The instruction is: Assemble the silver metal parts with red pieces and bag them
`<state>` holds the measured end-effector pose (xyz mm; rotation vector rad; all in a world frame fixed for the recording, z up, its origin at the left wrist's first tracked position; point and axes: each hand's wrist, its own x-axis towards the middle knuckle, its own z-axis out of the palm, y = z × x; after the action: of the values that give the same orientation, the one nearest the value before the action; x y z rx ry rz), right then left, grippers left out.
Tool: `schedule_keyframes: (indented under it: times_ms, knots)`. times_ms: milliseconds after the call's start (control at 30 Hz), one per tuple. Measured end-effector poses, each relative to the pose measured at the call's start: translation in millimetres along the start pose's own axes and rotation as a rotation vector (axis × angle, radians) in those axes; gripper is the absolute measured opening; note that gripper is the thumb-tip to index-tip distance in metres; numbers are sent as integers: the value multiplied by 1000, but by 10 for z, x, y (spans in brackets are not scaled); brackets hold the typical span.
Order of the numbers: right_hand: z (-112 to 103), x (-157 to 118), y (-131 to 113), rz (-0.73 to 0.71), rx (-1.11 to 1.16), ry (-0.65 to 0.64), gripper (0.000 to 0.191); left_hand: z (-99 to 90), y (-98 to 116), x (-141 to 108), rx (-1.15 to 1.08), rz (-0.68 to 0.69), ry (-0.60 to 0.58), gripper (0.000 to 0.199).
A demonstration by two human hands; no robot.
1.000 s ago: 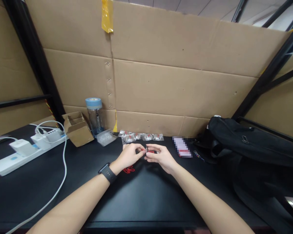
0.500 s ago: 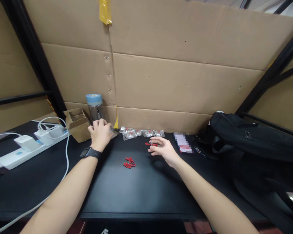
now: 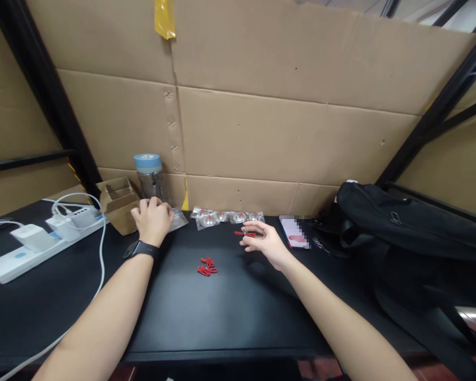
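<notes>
A thin metal piece [image 3: 245, 232] with a red cord loop [image 3: 251, 234] is pinched between the thumb and fingers of my right hand [image 3: 264, 241], just above the black table. My left hand [image 3: 154, 219] reaches down in front of the bottle, fingers curled and their tips hidden. Beside its thumb lies a clear plastic bag [image 3: 178, 220]; whether the fingers grip it does not show. Several red cord loops [image 3: 208, 268] lie in a small heap between my arms. Behind them, clear round discs with red centres [image 3: 209, 220] sit in clear wrappers along the cardboard wall.
A blue-lidded bottle [image 3: 148, 172] and an open cardboard box [image 3: 121, 206] stand behind my left hand. Farther left lie a white power strip [image 3: 43, 248] and its cable. To the right are a phone [image 3: 293, 232], some keys [image 3: 320, 244] and a black backpack [image 3: 404, 227].
My left hand has shifted slightly left, showing more of the clear bag beside it. My right hand keeps its hold on the metal piece and cord. The whole view has moved a little.
</notes>
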<state>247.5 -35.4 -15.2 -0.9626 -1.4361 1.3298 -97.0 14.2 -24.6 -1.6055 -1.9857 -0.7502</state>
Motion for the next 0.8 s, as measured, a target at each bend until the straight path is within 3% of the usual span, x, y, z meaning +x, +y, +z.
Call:
schedule_keyframes:
  times_ms: [133,267,367,500,567,700,800]
  knots:
    - [1,-7,-45,-9,-25,14,51,-219,171,27,-170,68,52,24]
    - [-39,-10,-92,-44,-64,31,49,-350,475,-75,-356,370,-33,20]
    - [-77,0,-122,-66,-91,57,46,-322,763,-256,-443,609,-135,24]
    - [-120,33,-130,-86,-96,92,44,-214,1068,-493,-452,793,-225,28]
    - [-147,53,-114,-98,-96,93,45,-186,1141,-557,-441,815,-276,33]
    - [-208,83,-67,-105,-112,91,45,-223,1123,-556,-420,716,-308,51]
    - [-240,97,-45,-119,-139,96,45,-272,1021,-494,-458,729,-391,28]
